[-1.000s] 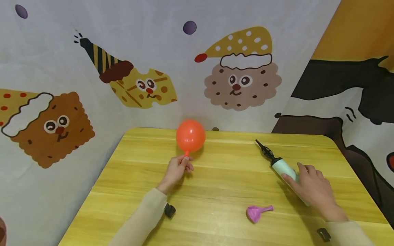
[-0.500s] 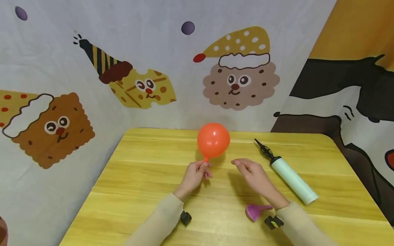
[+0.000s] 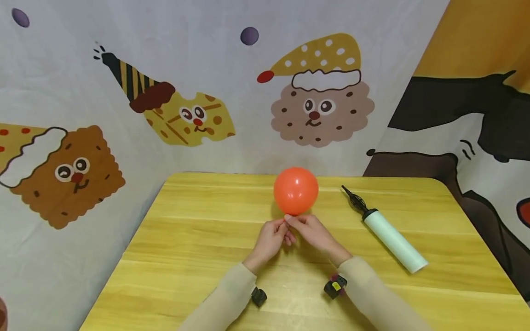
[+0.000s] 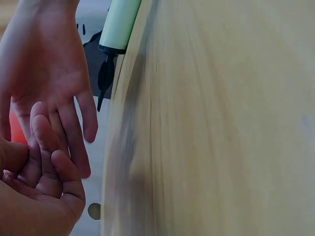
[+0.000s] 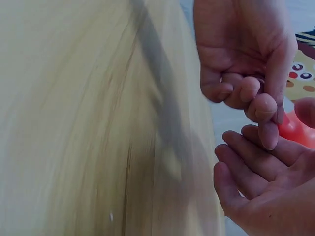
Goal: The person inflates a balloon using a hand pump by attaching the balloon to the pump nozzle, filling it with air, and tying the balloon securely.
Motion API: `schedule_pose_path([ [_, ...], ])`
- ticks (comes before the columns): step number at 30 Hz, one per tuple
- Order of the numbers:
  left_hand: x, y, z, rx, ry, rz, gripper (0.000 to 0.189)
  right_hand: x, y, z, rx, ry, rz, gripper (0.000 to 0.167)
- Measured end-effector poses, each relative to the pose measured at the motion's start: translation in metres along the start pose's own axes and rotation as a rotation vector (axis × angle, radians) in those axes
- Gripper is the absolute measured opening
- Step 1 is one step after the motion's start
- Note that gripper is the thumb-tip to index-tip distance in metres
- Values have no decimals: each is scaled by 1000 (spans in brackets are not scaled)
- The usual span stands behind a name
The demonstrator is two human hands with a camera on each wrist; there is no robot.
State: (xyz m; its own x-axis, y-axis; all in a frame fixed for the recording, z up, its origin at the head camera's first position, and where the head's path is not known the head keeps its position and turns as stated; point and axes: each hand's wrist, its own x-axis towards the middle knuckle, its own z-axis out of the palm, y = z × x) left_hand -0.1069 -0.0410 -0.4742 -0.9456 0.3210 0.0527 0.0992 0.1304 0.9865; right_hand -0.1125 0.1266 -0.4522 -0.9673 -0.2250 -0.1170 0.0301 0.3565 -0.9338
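Note:
An inflated orange-red balloon (image 3: 296, 191) stands above the table, neck down. The left hand (image 3: 269, 241) pinches its neck between thumb and index finger, with the other fingers loosely curled. From the right, the right hand (image 3: 315, 233) reaches to the same neck, its thumb tip beside the left thumb. In the right wrist view the right hand's fingers (image 5: 251, 167) are nearly straight and lie close under the left fingertips. Most of the neck is hidden by both hands. Only a slice of balloon (image 4: 17, 131) shows in the left wrist view.
A pale green balloon pump (image 3: 395, 241) with a black nozzle lies on the wooden table (image 3: 186, 220), right of the hands. A bit of purple shows behind the black right wrist camera (image 3: 334, 287). A cartoon-printed cloth (image 3: 252, 151) hangs behind the table.
The right hand has left the pump and come across to the balloon's neck. The left hand has carried the balloon to the right. The right arm now mostly covers the purple balloon.

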Motion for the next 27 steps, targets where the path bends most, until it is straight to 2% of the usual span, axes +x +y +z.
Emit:
schedule_pose_path([
  [6,1,1,3,16,-6,-5,26,6,-1,4,82,6,23,37],
  [11,-1,-3,7,23,-23,3,27,8,-1,5,169,36,65,32],
  [17,-5,-2,11,18,-63,16,33,8,-4,1,381,69,97,34],
  [23,-11,3,12,-18,-96,-21,33,8,-10,-9,576,99,100,36],
  [27,-18,5,12,-47,-133,-43,33,10,-15,-16,803,124,106,32],
])
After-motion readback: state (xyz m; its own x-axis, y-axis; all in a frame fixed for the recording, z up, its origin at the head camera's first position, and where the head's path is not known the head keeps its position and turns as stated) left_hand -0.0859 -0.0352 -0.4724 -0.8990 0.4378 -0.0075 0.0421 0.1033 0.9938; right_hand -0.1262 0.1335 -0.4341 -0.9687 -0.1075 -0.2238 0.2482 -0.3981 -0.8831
